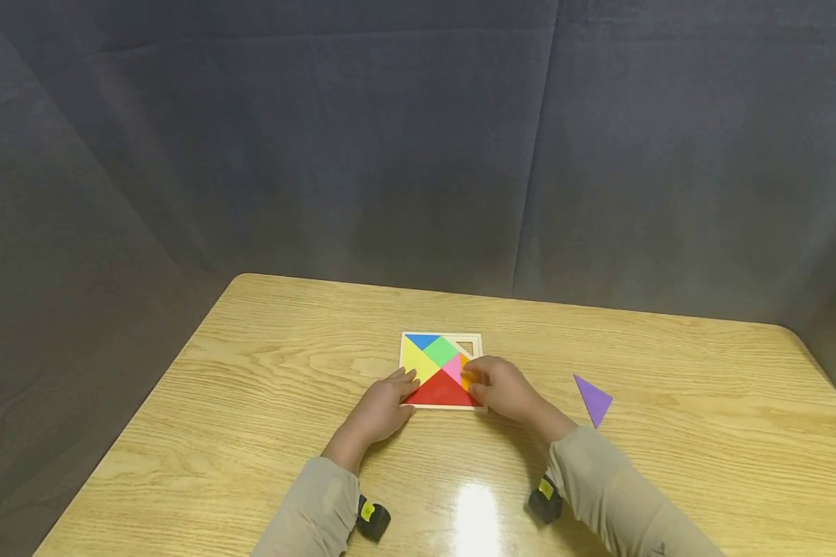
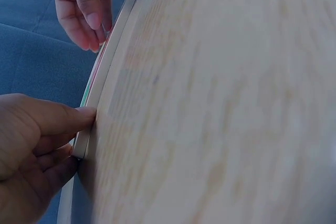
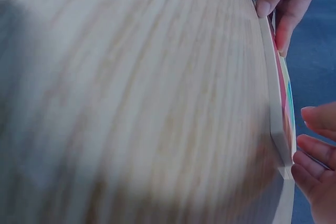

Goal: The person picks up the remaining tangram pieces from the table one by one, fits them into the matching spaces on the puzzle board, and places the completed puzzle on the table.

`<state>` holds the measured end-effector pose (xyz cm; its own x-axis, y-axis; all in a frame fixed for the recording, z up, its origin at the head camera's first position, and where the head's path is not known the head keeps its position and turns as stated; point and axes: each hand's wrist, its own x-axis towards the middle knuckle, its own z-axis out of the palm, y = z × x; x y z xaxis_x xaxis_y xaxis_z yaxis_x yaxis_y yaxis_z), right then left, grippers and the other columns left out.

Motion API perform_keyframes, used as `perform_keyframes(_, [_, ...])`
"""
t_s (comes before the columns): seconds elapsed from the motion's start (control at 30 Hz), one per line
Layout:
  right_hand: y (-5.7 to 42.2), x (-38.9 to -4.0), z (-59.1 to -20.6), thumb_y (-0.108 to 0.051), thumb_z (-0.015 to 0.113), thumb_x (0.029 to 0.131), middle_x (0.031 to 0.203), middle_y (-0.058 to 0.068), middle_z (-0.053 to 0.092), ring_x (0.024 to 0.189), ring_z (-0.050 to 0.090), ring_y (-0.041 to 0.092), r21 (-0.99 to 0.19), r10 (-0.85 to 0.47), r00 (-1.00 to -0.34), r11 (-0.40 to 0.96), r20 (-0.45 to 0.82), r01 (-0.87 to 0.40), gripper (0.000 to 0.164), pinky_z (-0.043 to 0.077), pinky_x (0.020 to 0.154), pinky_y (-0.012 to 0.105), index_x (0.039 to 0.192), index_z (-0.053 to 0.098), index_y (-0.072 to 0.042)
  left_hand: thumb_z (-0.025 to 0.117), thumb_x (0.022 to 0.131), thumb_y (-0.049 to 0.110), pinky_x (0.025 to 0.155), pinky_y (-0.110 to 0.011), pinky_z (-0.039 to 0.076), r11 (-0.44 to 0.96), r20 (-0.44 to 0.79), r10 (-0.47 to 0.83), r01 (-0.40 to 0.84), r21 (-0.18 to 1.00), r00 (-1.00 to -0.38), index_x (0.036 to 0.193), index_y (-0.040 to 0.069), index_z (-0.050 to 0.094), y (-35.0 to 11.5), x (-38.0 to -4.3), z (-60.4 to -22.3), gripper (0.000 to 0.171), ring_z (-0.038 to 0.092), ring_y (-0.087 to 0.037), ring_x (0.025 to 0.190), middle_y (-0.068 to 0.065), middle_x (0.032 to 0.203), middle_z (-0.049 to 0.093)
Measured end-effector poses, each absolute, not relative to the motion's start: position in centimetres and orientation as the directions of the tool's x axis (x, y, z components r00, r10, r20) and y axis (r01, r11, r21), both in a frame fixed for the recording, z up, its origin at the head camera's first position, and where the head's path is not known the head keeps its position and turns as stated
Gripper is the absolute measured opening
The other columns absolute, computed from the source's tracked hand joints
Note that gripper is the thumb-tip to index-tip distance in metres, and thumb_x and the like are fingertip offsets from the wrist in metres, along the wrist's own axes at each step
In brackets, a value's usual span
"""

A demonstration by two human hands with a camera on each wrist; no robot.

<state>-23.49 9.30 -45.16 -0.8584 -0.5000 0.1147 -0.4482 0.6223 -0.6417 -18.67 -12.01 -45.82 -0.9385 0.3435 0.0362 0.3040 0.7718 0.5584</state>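
Observation:
A wooden tangram tray (image 1: pixel 446 408) lies on the table, holding a blue triangle (image 1: pixel 420 340), a green square (image 1: pixel 441 350), a yellow triangle (image 1: pixel 416 360), a pink piece (image 1: pixel 453 367), a red triangle (image 1: pixel 444 391) and an orange piece (image 1: pixel 464 361). Bare wood shows in its far right corner. My left hand (image 1: pixel 385 404) grips the near left corner, thumb (image 2: pixel 86 113) against the tray's side wall. Over the right side is my right hand (image 1: pixel 507 388), fingers spread loosely at the orange piece, which they partly hide. In the right wrist view its fingertips (image 3: pixel 300 174) are right at the tray's edge.
A purple triangle (image 1: pixel 594 401) lies on the wooden table (image 1: pixel 272 433), to the right of the right hand. Dark cloth (image 1: pixel 362 139) hangs behind the table's far edge. Black wrist cameras (image 1: pixel 546 501) sit below both sleeves, close over the tabletop.

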Motion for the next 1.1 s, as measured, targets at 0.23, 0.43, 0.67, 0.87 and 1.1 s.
perform_keyframes(0.23, [10.1,-23.4,-45.1,-0.001,0.061,0.075,0.103,0.015,0.057,0.1,0.049,0.031,-0.629,-0.482,-0.865,0.631,0.14,-0.454,0.027,0.039,0.087,0.042,0.101,0.059,0.005,0.058,0.079,0.006,0.1,-0.036,0.026,0.775,0.025,0.341,0.296,0.559,-0.94,0.118,-0.003,0.051,-12.0,-18.7,-45.8,0.04,0.028,-0.024,0.123,-0.011,0.129,0.041])
perform_keyframes(0.43, [11.3,-23.4,-45.2,-0.001,0.06,0.075,0.102,0.017,0.057,0.098,0.049,0.032,-0.639,-0.462,-0.873,0.626,0.157,-0.447,0.025,0.039,0.086,0.044,0.1,0.06,0.006,0.058,0.08,0.006,0.1,-0.036,0.026,0.776,0.021,0.34,0.293,0.558,-0.94,0.118,-0.003,0.051,-12.0,-18.7,-45.8,0.04,0.028,-0.024,0.123,-0.012,0.129,0.041])
perform_keyframes(0.67, [12.3,-23.5,-45.1,-0.001,0.06,0.075,0.105,0.021,0.055,0.1,0.048,0.035,-0.646,-0.449,-0.88,0.628,0.156,-0.435,0.029,0.038,0.088,0.045,0.102,0.057,0.01,0.057,0.079,0.005,0.099,-0.035,0.027,0.781,0.029,0.345,0.304,0.546,-0.938,0.118,-0.003,0.051,-12.0,-18.9,-46.0,0.04,0.029,-0.024,0.123,-0.012,0.129,0.041])
perform_keyframes(0.87, [13.0,-23.6,-45.0,-0.003,0.06,0.076,0.106,0.022,0.054,0.102,0.048,0.035,-0.637,-0.443,-0.885,0.642,0.146,-0.427,0.029,0.037,0.089,0.045,0.102,0.057,0.009,0.057,0.079,0.006,0.099,-0.036,0.027,0.78,0.024,0.338,0.294,0.552,-0.941,0.118,-0.003,0.051,-12.0,-18.8,-45.9,0.04,0.028,-0.024,0.123,-0.012,0.129,0.04])
perform_keyframes(1.1, [13.8,-23.5,-45.0,-0.004,0.06,0.076,0.106,0.021,0.054,0.102,0.048,0.035,-0.626,-0.422,-0.899,0.671,0.12,-0.398,0.029,0.036,0.089,0.045,0.103,0.057,0.007,0.057,0.079,0.006,0.099,-0.036,0.026,0.778,0.023,0.339,0.294,0.555,-0.941,0.118,-0.003,0.051,-12.0,-18.8,-45.8,0.04,0.028,-0.024,0.124,-0.011,0.129,0.04])
